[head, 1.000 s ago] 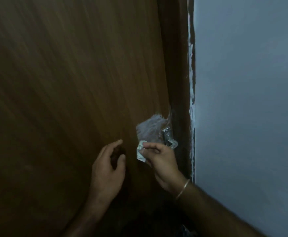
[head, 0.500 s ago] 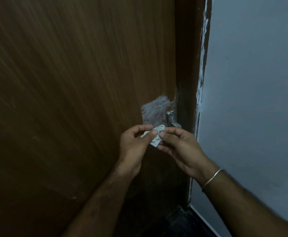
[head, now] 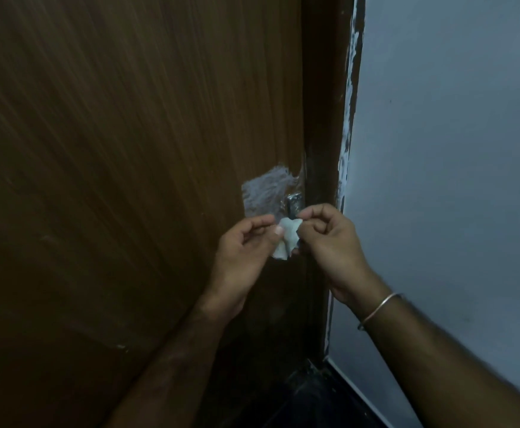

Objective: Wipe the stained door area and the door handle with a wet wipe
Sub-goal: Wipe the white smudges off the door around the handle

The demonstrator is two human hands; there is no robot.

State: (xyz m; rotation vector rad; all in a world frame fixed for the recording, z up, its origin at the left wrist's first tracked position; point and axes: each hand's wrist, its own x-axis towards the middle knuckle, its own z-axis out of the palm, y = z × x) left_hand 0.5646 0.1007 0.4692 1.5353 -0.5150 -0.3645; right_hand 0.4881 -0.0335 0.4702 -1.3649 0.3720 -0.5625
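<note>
Both our left hand (head: pixel 240 251) and right hand (head: pixel 329 242) pinch the crumpled wet wipe (head: pixel 286 239) between them with curled fingers, just below the whitish stain (head: pixel 266 191) and door handle (head: pixel 294 205).

Home interior: wooden door (head: pixel 129 149), painted wall (head: pixel 453 149)

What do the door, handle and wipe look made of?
Door: wood or wood-look laminate, brown, with fine lengthwise grain and a dull sheen; which of the two can't be told. Handle: probably metal, a silvery glint, mostly hidden behind the hands. Wipe: soft white nonwoven or tissue, crumpled, pinched by the left hand and the right hand.
</note>
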